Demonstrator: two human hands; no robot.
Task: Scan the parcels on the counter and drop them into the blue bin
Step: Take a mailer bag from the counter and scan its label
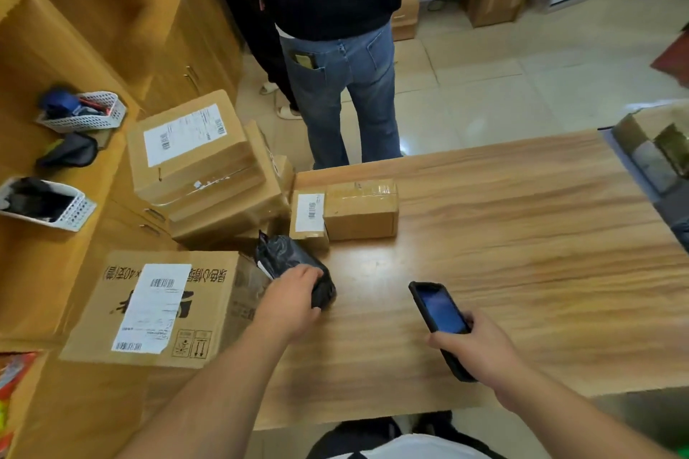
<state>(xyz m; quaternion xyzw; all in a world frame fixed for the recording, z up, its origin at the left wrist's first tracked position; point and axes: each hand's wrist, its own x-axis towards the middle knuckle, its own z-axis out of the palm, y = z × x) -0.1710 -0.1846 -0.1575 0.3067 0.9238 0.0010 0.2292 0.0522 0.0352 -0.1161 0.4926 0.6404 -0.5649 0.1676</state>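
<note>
Wood-grain counter (503,235) fills the right and centre of the head view, with tiled floor beyond it and yellow-brown shelving to the left. A bystander (335,48) in jeans and a dark top stands with their back turned, just past the far edge.

At the near-left corner of the counter lies the black poly-bag parcel (289,261), a soft wrapped bundle. Its long axis runs diagonally, from the far left down toward the near right, so its near end points roughly at the scanner. The left hand (290,300) rests over that near end with fingers curled onto the wrapping, holding it. A sliver of white shows on the parcel's left flank, likely its label, facing away from the scanner.

The right hand (481,350) grips the handheld scanner (441,324) around its lower body, the lit screen facing up and its head aimed forward and left. It hovers to the right of the parcel, near but apart from it.

The left hand is clearly the nearer one, so the coming move probably turns on it rolling the parcel until the label faces the scanner.

Two small cardboard boxes (343,212) sit side by side just beyond the parcel. Larger cartons (197,168) are stacked off the left edge. No blue bin can be made out with certainty.
</note>
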